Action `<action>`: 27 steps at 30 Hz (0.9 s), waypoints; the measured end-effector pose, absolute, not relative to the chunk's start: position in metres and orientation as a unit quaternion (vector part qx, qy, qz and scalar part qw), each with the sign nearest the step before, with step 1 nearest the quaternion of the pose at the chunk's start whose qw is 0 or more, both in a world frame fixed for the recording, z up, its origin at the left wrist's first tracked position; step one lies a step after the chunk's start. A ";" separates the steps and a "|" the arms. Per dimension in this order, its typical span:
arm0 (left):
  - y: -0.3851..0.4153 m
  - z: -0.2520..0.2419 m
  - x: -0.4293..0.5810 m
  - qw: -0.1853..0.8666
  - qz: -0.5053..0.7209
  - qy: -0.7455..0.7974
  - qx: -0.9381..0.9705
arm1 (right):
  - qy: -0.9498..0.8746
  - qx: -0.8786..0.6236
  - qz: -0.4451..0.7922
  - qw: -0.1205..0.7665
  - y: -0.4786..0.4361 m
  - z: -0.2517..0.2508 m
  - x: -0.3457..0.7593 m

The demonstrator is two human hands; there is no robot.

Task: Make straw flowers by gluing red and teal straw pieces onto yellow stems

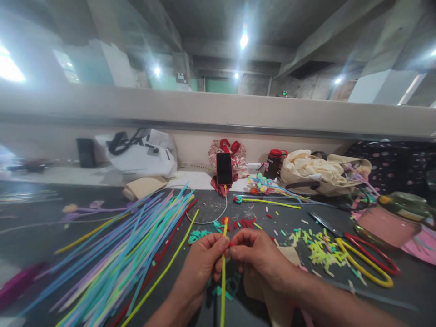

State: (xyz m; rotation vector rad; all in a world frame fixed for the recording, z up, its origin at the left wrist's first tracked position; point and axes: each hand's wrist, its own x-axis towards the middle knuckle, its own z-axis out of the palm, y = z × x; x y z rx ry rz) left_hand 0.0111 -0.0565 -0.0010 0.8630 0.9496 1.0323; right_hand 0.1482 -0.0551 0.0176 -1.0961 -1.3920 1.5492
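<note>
My left hand (pixel 203 258) is closed around a yellow pipe cleaner (pixel 223 293), which stands nearly upright in the view with a red and orange tip (pixel 225 220) at its far end. Right beside it, my right hand (pixel 258 252) pinches a small red pipe cleaner piece (pixel 231 244) against or close to the yellow stem; my fingers hide most of it. Just beyond my hands lie short red pieces (pixel 247 223) and teal pieces (pixel 199 235). More teal bits (pixel 223 293) are on the dark table below my hands.
Long coloured pipe cleaners (pixel 136 254) fan out at left. At right are yellow-green cut pieces (pixel 325 250), scissors (pixel 369 268) with red and yellow handles, and a pink jar (pixel 384 222). A phone (pixel 224 168) stands at the back, near finished pipe cleaner flowers (pixel 260 184) and bags.
</note>
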 end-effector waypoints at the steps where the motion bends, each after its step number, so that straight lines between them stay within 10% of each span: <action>1: -0.057 -0.001 0.011 0.681 0.460 0.420 0.384 | -0.543 -0.427 0.609 0.389 -0.055 0.018 0.147; 27: -0.064 0.004 0.020 0.573 0.473 0.472 0.475 | -0.421 -0.327 0.782 0.323 -0.035 0.010 0.163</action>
